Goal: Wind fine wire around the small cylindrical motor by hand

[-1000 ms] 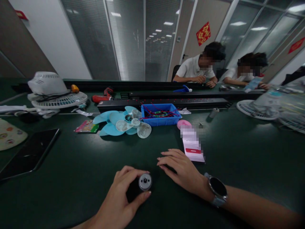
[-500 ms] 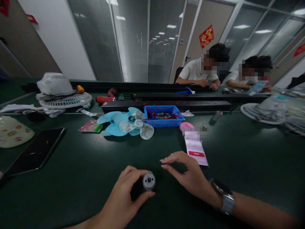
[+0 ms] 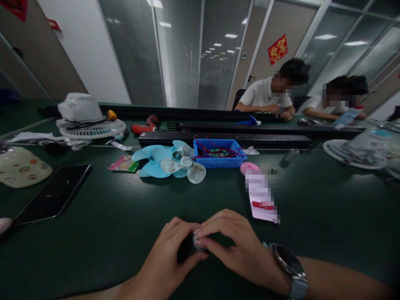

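A small cylindrical motor stands upright between my two hands, its round grey end facing up. My left hand grips its side between thumb and fingers. From the right, my right hand pinches at the top of the motor with thumb and fingertips, covering most of that end. Whether a tiny part sits under those fingertips is hidden. Beyond the right hand lies a lit phone.
Light blue fan blades lie beside a blue bin of wired circuit boards. A dark tablet is at left, a red power drill farther back. White fan parts stand beyond the tablet. Two people sit across the table.
My right hand has moved left and down onto the motor's top, its fingertips now closed there. My left hand still holds the motor. The view has shifted slightly.
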A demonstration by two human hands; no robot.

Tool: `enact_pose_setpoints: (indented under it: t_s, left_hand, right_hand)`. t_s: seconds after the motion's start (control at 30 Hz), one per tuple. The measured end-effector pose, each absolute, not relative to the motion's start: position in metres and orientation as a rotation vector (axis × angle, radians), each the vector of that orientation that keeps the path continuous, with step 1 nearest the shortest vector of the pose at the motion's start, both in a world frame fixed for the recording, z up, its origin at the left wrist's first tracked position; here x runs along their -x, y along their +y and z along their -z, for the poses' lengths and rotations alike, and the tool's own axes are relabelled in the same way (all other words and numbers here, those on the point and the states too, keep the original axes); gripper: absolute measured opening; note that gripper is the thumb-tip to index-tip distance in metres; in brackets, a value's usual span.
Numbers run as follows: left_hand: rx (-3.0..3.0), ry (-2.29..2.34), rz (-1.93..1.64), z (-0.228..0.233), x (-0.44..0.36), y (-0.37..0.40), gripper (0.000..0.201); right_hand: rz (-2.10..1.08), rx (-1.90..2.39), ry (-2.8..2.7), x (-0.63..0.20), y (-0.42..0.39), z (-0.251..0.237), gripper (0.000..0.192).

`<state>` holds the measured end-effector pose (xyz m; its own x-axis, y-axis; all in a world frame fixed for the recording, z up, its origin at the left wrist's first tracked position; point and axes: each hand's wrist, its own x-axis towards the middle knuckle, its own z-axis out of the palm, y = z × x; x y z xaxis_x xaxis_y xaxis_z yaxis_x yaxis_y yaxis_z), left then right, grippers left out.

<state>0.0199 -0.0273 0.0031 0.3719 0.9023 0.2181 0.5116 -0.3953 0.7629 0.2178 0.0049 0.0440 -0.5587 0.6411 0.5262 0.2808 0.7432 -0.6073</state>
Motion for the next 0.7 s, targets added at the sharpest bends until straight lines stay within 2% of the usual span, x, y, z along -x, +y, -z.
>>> enact_pose_setpoints:
  t_s: [0.37, 0.7]
  left_hand:
    - [-2.059, 1.169, -0.886, 0.0, -0.018, -0.025, 0.038]
    - [-2.091, 1.13, -0.906, -0.006, -0.018, -0.025, 0.033]
  right_hand:
    - [-0.84, 0.652, -1.945, -0.216, 0.002, -0.033, 0.014]
    - [-0.777, 0.576, -1.921, -0.211, 0.003, -0.025, 0.008]
